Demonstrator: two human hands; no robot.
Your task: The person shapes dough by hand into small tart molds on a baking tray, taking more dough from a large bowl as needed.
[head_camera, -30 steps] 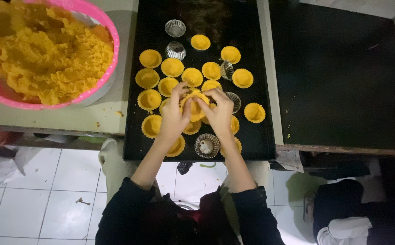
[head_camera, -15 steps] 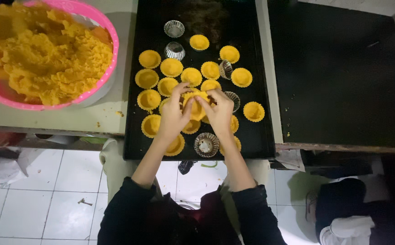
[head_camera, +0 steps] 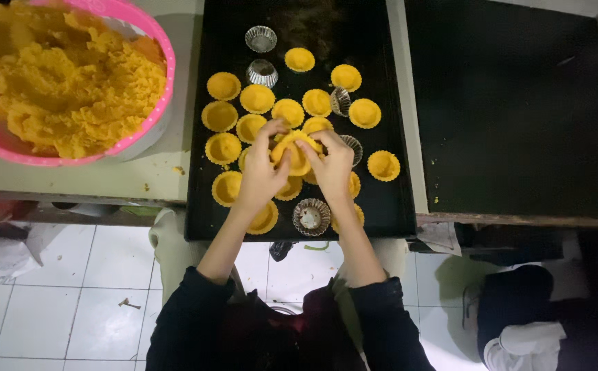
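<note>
At the far left, a pink bowl heaped with crumbly yellow dough is seen on the pale tabletop, with a few crumbs scattered beside it. To its right, a black baking tray is laid over the tabletop edge and is crowded with small fluted moulds lined with yellow dough. Among them, empty metal moulds are found: two near the tray's far end, one tilted on its side among the filled ones, and one upright at the near edge, just beside the right wrist. Filled moulds are packed closely around and partly beneath both hands.

Over the middle of the tray, a dough-lined mould is held between the two hands. The left hand is curled against its left side, fingers bent and thumb pressed on the dough. The right hand is closed on its right side, fingertips pressed into the rim.

Further right, a second dark tray is seen, and a white tiled floor lies below.
</note>
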